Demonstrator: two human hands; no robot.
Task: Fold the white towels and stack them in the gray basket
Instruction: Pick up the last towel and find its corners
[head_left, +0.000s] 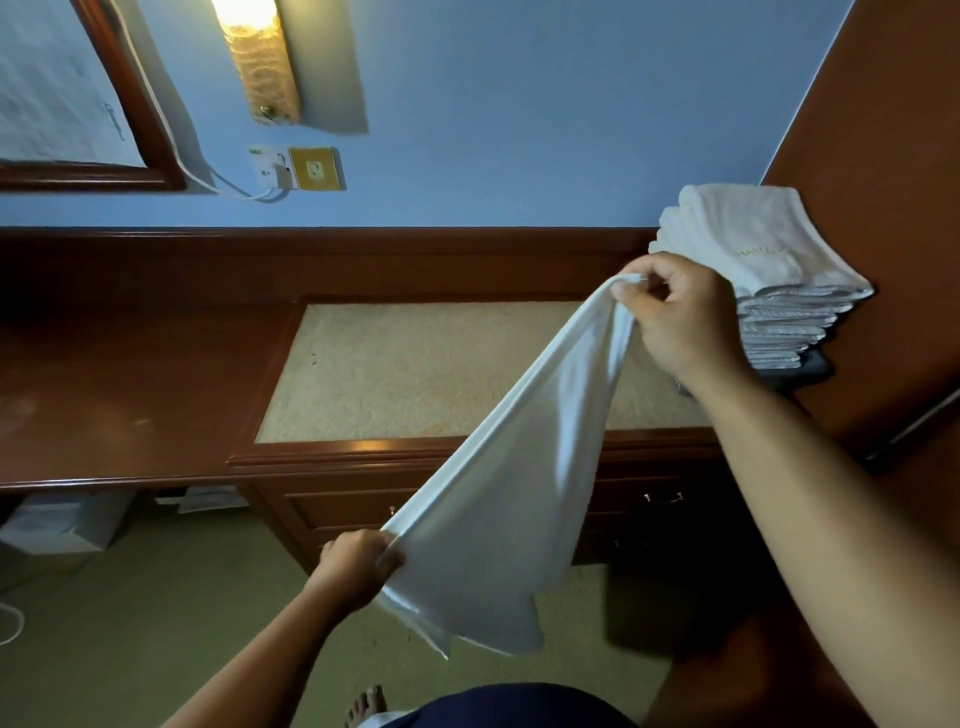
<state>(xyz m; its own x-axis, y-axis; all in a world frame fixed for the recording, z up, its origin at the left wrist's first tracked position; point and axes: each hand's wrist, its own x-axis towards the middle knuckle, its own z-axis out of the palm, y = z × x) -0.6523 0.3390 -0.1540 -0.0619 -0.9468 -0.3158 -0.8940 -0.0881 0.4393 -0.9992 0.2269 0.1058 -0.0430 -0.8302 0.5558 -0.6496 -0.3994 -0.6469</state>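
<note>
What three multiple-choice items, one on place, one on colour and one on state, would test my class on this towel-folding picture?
1. Where is the stack of folded towels?
A. on the floor
B. at the right end of the wooden desk
C. under the wall lamp

2. What colour is the wall?
A. blue
B. green
C. red

3. What state is the held towel in?
A. folded flat on the desk
B. lying in a drawer
C. unfolded, stretched in the air between the hands

Answers:
1 B, the stack stands at the desk's right end, by the wooden side panel.
2 A, the wall above the desk is blue.
3 C, the left hand and the right hand each pinch a corner.
</note>
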